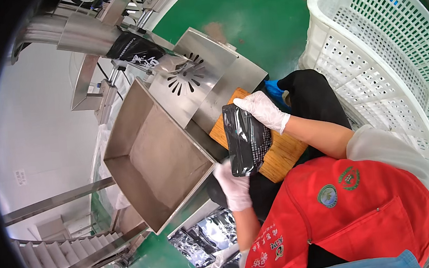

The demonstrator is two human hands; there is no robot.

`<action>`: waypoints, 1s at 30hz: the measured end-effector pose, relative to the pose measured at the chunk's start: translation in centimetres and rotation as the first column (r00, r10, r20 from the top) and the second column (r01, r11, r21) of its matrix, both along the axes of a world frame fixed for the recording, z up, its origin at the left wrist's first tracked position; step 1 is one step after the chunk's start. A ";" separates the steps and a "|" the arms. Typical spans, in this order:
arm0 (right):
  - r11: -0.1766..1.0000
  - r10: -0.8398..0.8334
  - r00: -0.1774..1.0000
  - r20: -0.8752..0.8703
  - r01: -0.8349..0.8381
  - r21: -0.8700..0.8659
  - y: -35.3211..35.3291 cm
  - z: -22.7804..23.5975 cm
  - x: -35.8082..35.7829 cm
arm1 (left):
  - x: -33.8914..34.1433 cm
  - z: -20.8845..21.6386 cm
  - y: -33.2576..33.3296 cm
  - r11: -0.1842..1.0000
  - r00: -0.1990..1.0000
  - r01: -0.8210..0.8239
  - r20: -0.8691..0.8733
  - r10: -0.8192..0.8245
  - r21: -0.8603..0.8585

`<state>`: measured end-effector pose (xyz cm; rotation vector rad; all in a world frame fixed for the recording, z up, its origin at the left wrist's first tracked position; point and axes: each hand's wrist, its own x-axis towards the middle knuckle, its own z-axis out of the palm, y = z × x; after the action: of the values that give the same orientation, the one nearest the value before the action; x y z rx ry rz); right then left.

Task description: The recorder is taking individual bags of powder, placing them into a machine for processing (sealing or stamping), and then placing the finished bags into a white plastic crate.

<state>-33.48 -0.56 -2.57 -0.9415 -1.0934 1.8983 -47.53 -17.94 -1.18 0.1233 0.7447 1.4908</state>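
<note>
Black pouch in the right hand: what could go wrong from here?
The glossy black pouch might slip, since the right hand grips it near one end. The left hand could knock the metal tray, whose rim appears close beside it.

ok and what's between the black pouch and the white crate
The head view shows the gloved right hand gripping the pouch, then a dark-trousered leg before the crate.
</note>
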 end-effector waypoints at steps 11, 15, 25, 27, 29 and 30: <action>0.998 0.060 0.996 -0.062 -0.062 -0.029 -0.3 0.9 -0.3 | -1.5 4.6 12.8 0.920 0.771 0.269 -0.508 -0.383 -0.286; 0.927 0.189 0.961 0.200 -0.242 0.286 1.7 2.0 0.2 | -1.3 5.4 12.7 0.924 0.798 0.279 -0.472 -0.374 -0.260; 0.990 0.037 0.999 0.020 -0.040 0.137 1.1 1.6 -1.0 | -0.1 6.6 6.5 0.913 0.727 0.192 -0.572 -0.379 -0.361; 0.982 0.000 0.999 0.046 -0.009 0.189 1.7 1.2 -0.3 | 0.3 6.6 4.5 0.907 0.716 0.170 -0.585 -0.382 -0.384; 0.962 -0.048 0.992 0.117 0.015 0.273 1.9 1.3 -0.3 | 0.4 6.7 2.6 0.914 0.705 0.157 -0.605 -0.370 -0.375; 0.963 -0.040 0.991 0.124 0.005 0.270 1.6 1.3 -0.1 | 0.5 6.8 1.8 0.914 0.713 0.153 -0.599 -0.365 -0.376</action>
<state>-33.57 1.01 -1.27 -0.9248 -1.3721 1.6360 -47.06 -16.11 5.60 0.5290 1.4611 1.0202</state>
